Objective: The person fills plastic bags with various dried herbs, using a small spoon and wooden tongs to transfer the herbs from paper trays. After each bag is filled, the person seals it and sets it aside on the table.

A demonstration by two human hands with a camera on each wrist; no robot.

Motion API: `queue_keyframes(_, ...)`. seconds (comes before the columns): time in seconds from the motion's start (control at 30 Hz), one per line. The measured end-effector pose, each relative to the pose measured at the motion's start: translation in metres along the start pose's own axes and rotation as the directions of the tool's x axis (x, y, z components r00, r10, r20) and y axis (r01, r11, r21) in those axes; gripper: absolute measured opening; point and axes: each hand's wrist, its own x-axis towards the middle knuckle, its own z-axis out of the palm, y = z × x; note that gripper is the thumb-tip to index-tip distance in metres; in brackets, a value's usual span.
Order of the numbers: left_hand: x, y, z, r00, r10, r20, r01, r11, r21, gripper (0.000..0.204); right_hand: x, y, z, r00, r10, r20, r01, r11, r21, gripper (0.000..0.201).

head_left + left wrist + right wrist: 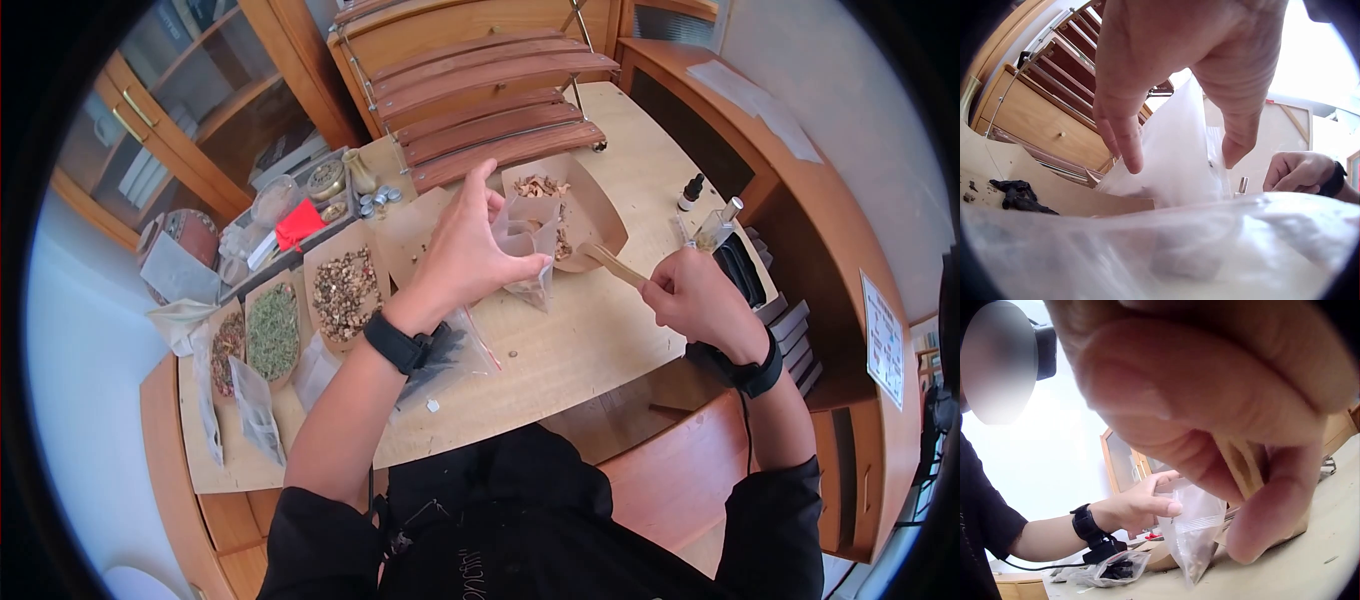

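Observation:
My left hand (462,245) curves around a translucent pouch (536,290), fingers and thumb spread wide at its two sides. The pouch stands upright with its mouth spread, and dried bits (1195,557) show through its lower part. A slim wooden scoop (618,268) is gripped by my right hand (690,295); its far end reaches over the near edge of a cardboard tray (605,215). Pale dried shreds (541,187) lie in that tray. In the right wrist view, curled fingers (1260,534) hide much of the scoop.
Further paper trays at left hold green dried herb (272,335) and brown mixed pieces (345,290). Under my left wrist lies a zip bag (450,355) of dark pieces. A folded slatted wooden chair (490,90) stands behind; a dropper bottle (690,193) and glass bottle (713,228) stand at right.

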Motion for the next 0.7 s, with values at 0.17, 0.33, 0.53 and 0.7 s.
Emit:
queue_keyframes(0.17, -0.001, -0.008, 0.001, 1.000, -0.006, 0.017, 0.006, 1.000, -0.017, 0.108, 0.014, -0.002, -0.005, 1.000, 0.012, -0.011, -0.011, 0.993, 0.115, 0.032)
queue_keyframes(0.33, -0.002, -0.003, 0.001, 1.000, 0.011, -0.003, -0.011, 1.000, -0.017, 0.106, 0.060, -0.002, 0.002, 0.995, -0.083, -0.056, 0.087, 0.993, 0.076, 0.034)
queue_keyframes(0.53, -0.002, -0.002, 0.002, 1.000, -0.018, -0.010, 0.018, 1.000, -0.008, 0.107, 0.075, 0.002, -0.002, 0.992, 0.019, 0.126, -0.031, 0.995, 0.095, 0.031)
queue_keyframes(0.7, -0.005, -0.002, 0.004, 1.000, -0.022, 0.003, 0.022, 0.999, -0.037, 0.108, 0.076, 0.009, 0.000, 0.986, 0.032, 0.161, -0.059, 0.985, 0.162, 0.031)
